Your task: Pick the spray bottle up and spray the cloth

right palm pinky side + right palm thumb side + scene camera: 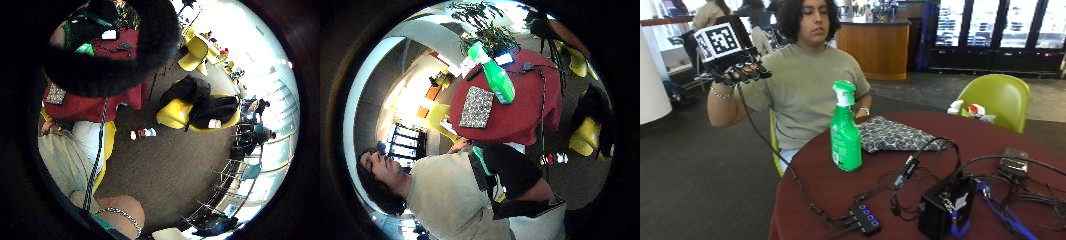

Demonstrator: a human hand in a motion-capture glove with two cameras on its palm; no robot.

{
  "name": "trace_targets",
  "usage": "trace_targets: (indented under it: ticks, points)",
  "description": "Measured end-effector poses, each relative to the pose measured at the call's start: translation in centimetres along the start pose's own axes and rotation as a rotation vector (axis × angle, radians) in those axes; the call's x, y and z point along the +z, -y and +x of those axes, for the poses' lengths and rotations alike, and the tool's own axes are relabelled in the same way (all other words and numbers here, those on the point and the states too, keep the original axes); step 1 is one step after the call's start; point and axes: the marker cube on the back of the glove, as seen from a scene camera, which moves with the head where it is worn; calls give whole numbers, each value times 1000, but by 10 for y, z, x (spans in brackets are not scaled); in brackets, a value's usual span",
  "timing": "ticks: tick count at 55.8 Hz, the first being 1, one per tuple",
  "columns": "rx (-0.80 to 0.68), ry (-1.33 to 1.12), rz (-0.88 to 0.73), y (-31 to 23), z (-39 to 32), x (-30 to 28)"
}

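A green spray bottle point(845, 135) with a green trigger head stands upright on the round red table point(806, 192), in front of the seated person. Just behind and beside it a patterned grey cloth point(891, 135) lies flat. My gloved right hand point(740, 67) is raised at shoulder height, off the table's edge and well away from the bottle. Its fingers hang loosely curled and hold nothing. From the thumb side palm view, the bottle point(497, 79) and cloth point(476, 107) show side by side on the table point(520, 122), far from the palm.
A black box point(946, 202), a USB hub point(866, 219) and tangled cables cover the table's near right part. A yellow-green chair point(996, 97) stands behind the table. The person's bare left hand point(863, 111) rests by the cloth's far edge.
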Motion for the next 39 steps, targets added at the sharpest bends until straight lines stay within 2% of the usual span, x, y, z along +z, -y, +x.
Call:
trace_targets:
  ticks: [17, 26, 32, 36, 39]
  points:
    - [2, 26, -41, 6, -4, 11]
    - [68, 171, -63, 6, -21, 35]
    - [31, 273, -50, 14, -30, 55]
    - [95, 396, -9, 13, -44, 64]
    - [243, 513, 50, 21, -55, 70]
